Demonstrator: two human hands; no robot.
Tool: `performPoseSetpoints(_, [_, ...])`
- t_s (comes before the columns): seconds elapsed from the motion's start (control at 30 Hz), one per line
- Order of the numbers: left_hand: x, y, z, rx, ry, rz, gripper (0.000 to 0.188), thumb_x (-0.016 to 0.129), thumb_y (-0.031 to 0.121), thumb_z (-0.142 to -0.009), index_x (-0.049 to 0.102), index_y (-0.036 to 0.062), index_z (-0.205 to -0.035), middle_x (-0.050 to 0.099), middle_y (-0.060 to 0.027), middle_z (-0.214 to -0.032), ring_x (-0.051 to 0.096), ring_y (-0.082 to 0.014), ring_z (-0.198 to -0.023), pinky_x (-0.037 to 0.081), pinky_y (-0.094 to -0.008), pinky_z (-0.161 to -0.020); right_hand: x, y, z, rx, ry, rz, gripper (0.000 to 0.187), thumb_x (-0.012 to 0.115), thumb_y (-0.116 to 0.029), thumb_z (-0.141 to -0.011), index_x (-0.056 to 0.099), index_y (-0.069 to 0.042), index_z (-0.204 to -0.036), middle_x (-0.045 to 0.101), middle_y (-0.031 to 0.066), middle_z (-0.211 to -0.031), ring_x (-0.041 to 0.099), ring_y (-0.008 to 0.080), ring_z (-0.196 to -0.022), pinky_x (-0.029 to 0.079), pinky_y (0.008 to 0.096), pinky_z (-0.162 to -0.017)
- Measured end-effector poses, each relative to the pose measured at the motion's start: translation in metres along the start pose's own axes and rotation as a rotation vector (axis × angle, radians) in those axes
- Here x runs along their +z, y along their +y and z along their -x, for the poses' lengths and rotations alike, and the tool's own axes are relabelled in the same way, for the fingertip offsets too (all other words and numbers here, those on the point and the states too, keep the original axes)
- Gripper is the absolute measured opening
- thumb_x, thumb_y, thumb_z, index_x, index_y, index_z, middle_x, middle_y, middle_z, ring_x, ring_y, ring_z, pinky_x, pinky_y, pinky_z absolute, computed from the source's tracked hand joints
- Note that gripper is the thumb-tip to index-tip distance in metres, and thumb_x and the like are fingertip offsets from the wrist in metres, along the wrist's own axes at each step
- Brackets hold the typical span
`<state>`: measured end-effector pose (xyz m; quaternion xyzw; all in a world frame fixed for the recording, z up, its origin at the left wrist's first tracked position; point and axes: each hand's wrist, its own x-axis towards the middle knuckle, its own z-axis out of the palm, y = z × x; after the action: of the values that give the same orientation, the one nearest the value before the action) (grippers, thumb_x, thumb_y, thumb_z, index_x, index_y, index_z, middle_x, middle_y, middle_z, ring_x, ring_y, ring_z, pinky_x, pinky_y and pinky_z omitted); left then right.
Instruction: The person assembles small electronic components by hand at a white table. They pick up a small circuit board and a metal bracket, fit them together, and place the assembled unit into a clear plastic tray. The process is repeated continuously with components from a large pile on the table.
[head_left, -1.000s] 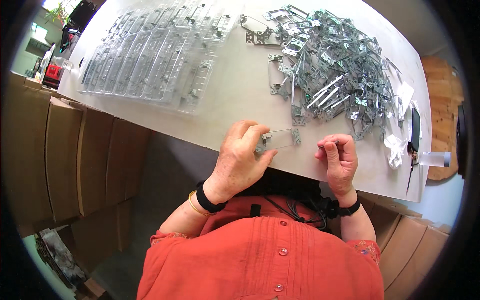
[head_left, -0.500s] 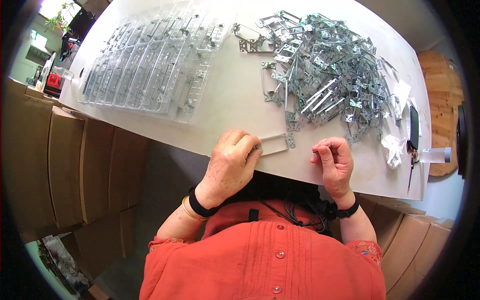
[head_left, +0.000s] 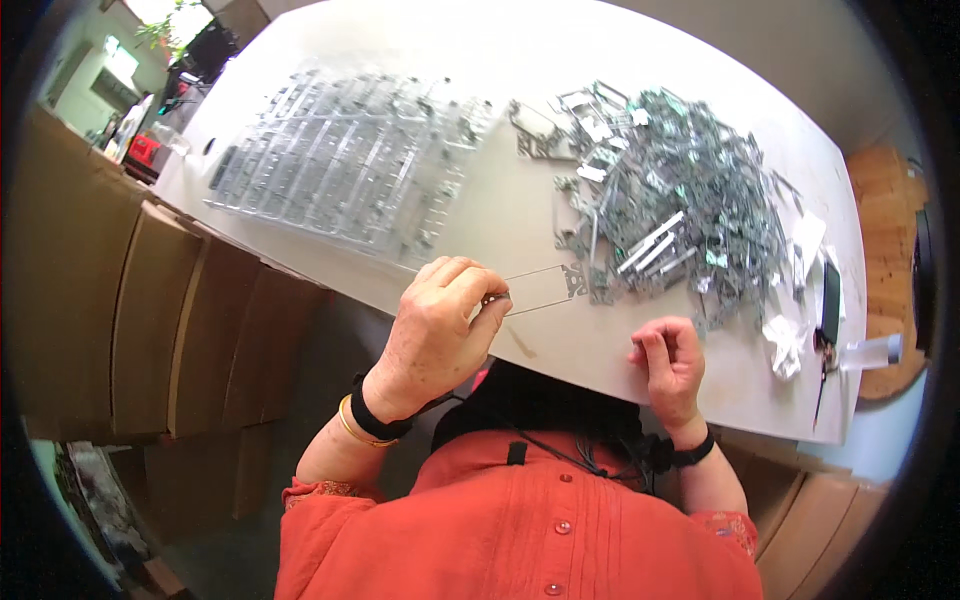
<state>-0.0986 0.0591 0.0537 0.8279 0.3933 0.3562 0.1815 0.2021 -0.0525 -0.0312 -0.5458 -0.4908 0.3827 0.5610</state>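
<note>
L hand [head_left: 440,315] pinches metal frame [head_left: 574,281] by one end, over counter [head_left: 505,215] nr parts pile [head_left: 690,205]; R hand [head_left: 668,370] curled, can't tell if gripping. Step prob. handling one pc.; next move likely needs steady L grip.

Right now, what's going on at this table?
A person's left hand pinches one end of a thin rectangular metal frame. The right hand is curled near the table edge; whether it holds anything is unclear. A heap of metal frames lies to the right, clear plastic trays to the left.
</note>
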Motion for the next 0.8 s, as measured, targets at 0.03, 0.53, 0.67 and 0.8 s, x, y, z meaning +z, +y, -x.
performPoseSetpoints(0.03, [-0.009,0.0,-0.006,-0.003,0.02,-0.03,0.012,0.082,-0.001,-0.086,0.073,0.0018,-0.093,0.074,-0.0116,-0.093,0.072,-0.0306,-0.089,0.056,-0.0403,-0.08,-0.001,0.0,0.001,0.005,-0.004,0.003,0.012,0.065,-0.015,-0.113,0.06,-0.005,-0.114,0.071,0.0044,-0.1,0.066,0.0086,-0.078,0.056,0.0236,-0.072])
performPoseSetpoints(0.53, [-0.123,-0.119,-0.118,-0.427,0.439,-0.195,0.018,0.078,0.018,-0.088,0.082,0.0005,-0.09,0.079,-0.0167,-0.08,0.078,-0.0276,-0.075,0.061,-0.0377,-0.072,-0.004,0.005,-0.003,0.037,-0.008,-0.059,0.014,0.066,-0.018,-0.113,0.059,-0.006,-0.112,0.071,0.0049,-0.096,0.067,0.009,-0.076,0.057,0.0244,-0.07])
performPoseSetpoints(0.67, [-0.175,-0.189,-0.129,-0.539,0.572,-0.367,0.021,0.078,0.023,-0.082,0.083,0.0031,-0.086,0.08,-0.0187,-0.081,0.08,-0.031,-0.078,0.062,-0.0402,-0.077,-0.003,0.01,-0.007,0.077,-0.046,-0.09,0.014,0.066,-0.018,-0.113,0.059,-0.006,-0.112,0.071,0.0054,-0.096,0.067,0.0093,-0.076,0.057,0.0248,-0.07])
performPoseSetpoints(0.8, [-0.21,-0.226,-0.145,-0.72,0.639,-0.472,0.025,0.076,0.024,-0.079,0.085,0.0027,-0.087,0.081,-0.0217,-0.089,0.081,-0.0356,-0.088,0.063,-0.0411,-0.088,-0.002,0.004,-0.01,0.114,-0.037,-0.084,0.014,0.066,-0.017,-0.113,0.058,-0.006,-0.112,0.071,0.0054,-0.095,0.066,0.0093,-0.074,0.057,0.0249,-0.069])
